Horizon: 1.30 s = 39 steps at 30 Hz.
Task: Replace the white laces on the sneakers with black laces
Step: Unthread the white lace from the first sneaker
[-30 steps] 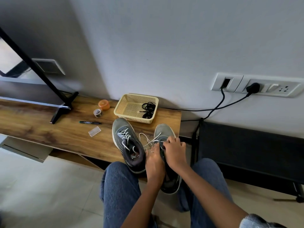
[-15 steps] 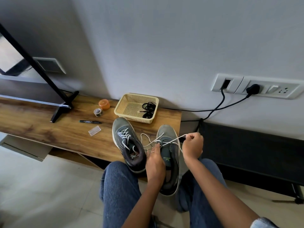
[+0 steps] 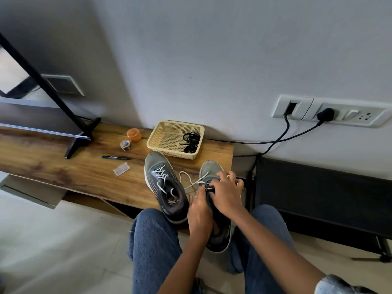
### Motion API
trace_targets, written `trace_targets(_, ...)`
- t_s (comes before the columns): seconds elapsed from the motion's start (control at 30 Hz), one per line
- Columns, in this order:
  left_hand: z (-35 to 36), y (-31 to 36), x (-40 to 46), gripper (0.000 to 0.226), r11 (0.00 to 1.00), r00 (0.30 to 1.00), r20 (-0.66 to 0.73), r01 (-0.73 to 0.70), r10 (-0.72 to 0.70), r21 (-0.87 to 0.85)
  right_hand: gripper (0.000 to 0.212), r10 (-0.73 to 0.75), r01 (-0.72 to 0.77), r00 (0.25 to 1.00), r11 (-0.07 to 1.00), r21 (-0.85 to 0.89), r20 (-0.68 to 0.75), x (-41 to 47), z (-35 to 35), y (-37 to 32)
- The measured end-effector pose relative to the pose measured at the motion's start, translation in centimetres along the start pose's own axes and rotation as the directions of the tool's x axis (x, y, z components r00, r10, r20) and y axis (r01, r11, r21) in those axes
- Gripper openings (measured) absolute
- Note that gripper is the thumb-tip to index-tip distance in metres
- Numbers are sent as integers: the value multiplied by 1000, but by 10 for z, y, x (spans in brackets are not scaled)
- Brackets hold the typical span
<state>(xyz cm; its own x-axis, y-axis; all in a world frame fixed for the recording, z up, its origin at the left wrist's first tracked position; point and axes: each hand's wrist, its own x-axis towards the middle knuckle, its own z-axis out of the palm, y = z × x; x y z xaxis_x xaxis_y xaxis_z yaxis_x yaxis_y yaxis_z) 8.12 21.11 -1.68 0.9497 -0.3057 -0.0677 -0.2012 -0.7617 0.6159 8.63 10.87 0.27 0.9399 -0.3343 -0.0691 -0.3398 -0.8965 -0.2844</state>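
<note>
1. Our left hand [image 3: 199, 211] reaches forward from the lower middle, forearm bare, wrist straight, knuckles up.
2. Its fingers [image 3: 198, 193] curl downward at the front; a thin ring shows on one of them. What the left grip closes on we cannot tell.
3. Our right hand [image 3: 226, 195] comes in from the lower right and lies just beside the left grip, partly over it.
4. Its fingers [image 3: 231, 177] spread and bend forward, tips down, blurred.
5. Both knees in blue jeans sit below the two grips.
</note>
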Motion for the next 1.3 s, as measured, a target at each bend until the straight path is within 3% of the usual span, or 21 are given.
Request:
trace_targets(0.2,-3,2,-1,45,1000,1000,-7,25,-25,-13,19,-25,24,998,1000,-17,-61,0,5,-7)
trace_targets(0.5,-4,14,0,53,993,993,27,117,-117,-19,12,137,-59,912,977,206,-387,-4,6,7)
trace_targets(0.67,-2,20,7,59,982,983,30,184,-183,-39,12,207,-61,891,936,346,-405,-10,17,8)
trace_targets(0.97,-7,28,6,43,928,956,-17,280,-293,-244,15,282,-34,853,870,492,-438,-24,22,-3)
trace_targets(1.3,-2,27,6,42,878,919,-44,358,-391,-318,20,298,11,870,784,620,-393,-26,38,0)
